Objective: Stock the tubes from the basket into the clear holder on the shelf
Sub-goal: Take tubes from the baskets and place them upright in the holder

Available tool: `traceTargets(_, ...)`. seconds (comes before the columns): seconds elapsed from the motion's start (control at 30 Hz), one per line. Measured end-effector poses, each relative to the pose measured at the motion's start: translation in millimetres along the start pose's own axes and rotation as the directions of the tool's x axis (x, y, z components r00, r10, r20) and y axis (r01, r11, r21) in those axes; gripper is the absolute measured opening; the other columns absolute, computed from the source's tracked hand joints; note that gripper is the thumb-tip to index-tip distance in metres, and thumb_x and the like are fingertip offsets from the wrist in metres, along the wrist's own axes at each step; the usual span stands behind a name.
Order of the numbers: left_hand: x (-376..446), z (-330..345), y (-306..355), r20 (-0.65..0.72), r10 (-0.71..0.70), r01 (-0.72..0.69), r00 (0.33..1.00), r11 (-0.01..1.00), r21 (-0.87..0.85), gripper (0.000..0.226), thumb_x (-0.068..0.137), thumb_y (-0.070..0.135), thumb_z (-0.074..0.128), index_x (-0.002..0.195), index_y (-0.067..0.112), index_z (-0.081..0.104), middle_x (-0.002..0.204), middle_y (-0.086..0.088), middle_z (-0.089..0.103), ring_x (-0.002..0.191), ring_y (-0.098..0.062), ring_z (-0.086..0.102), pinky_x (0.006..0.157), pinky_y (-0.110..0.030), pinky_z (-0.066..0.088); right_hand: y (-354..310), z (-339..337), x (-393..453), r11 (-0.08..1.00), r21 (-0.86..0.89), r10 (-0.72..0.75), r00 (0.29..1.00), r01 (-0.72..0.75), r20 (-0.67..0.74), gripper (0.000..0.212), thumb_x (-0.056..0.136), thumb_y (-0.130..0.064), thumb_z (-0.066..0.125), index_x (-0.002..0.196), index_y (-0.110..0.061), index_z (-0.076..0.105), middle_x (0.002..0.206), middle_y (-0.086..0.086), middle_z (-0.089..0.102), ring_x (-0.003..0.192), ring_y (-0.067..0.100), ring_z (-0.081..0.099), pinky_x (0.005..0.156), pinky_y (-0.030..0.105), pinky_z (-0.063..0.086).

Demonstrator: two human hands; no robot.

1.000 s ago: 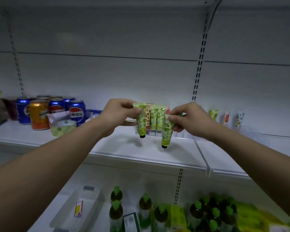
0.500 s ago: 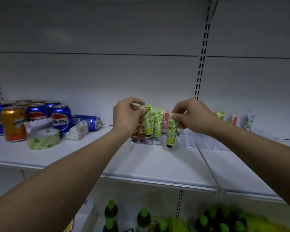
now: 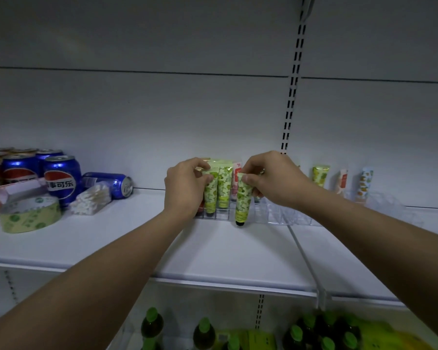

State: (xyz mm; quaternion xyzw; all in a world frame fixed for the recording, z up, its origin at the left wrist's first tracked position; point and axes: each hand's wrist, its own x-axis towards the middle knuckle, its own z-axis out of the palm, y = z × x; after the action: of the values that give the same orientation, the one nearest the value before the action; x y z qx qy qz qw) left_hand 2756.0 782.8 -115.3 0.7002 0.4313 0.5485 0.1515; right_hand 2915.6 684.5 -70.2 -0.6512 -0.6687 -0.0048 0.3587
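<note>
A pale grey back wall (image 3: 162, 109) of metal panels fills most of the view, dimly lit, with a vertical slotted rail (image 3: 292, 92) running down it. Under it lies the wide white shelf (image 3: 225, 251), which has a thin divider strip (image 3: 306, 258) across it on the right side. Below the shelf edge, dark bottles with green caps (image 3: 152, 324) stand on a lower level, partly blurred.

On the left part of the shelf stand blue cola cans (image 3: 61, 178); one more blue can (image 3: 109, 184) lies on its side behind a clear pack of cotton swabs (image 3: 91, 199). In front of them is a roll of pale green tape (image 3: 29, 214).

Near the back wall in the middle sits the clear plastic holder (image 3: 276, 215), reaching to the right. Its left end already keeps some upright tubes, and a few more tubes (image 3: 320, 175) stand apart at the right end.

The left hand (image 3: 185, 188) has curled fingers and holds a green patterned tube (image 3: 211, 195) that stands in the holder, cap down. The right hand (image 3: 271, 180) pinches the top end of another green patterned tube with black cap (image 3: 242, 200), which hangs upright just in front of the holder, its cap close to the shelf; I cannot tell if it touches.
</note>
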Motion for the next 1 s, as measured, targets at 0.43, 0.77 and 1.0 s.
traceTargets(0.43, -28, -39, -4, 0.191, 0.113, -0.135, 0.975, 0.985, 0.106, 0.016, 0.09, 0.035, 0.062, 0.105, 0.031, 0.064, 0.096, 0.009, 0.065, 0.084, -0.013, 0.06, 0.076, -0.035, 0.052, -23, -12, 0, 0.994, -0.111, 0.005, 0.999, -0.001, 0.035, 0.009, 0.094, -0.015, 0.061, 0.093, -0.015, 0.07, 0.084, 0.0, 0.07, 0.065, 0.012, 0.068, 0.062, 0.026, 0.058)
traceTargets(0.77, -82, -60, -39, 0.675, -0.088, -0.326, 0.732, 0.825, 0.462, 0.063, 0.089, 0.07, 0.021, 0.142, 0.039, 0.035, 0.15, 0.007, 0.033, 0.137, -0.019, 0.028, 0.111, -0.054, 0.02, -42, -8, 24, 0.988, -0.156, 0.022, 1.0, -0.022, -0.001, 0.01, 0.095, -0.012, 0.06, 0.087, -0.016, 0.066, 0.083, 0.005, 0.07, 0.066, 0.015, 0.068, 0.06, 0.029, 0.056)
traceTargets(1.0, -82, -58, -41, 0.695, -0.094, -0.351, 0.713, 0.811, 0.469, 0.063, 0.09, 0.067, 0.018, 0.146, 0.04, 0.026, 0.154, 0.005, 0.027, 0.14, -0.021, 0.022, 0.113, -0.057, 0.013, -42, 10, 37, 0.99, -0.135, 0.04, 0.999, -0.042, -0.015, 0.008, 0.095, -0.009, 0.059, 0.091, -0.012, 0.065, 0.088, 0.008, 0.069, 0.068, 0.019, 0.067, 0.064, 0.03, 0.055)
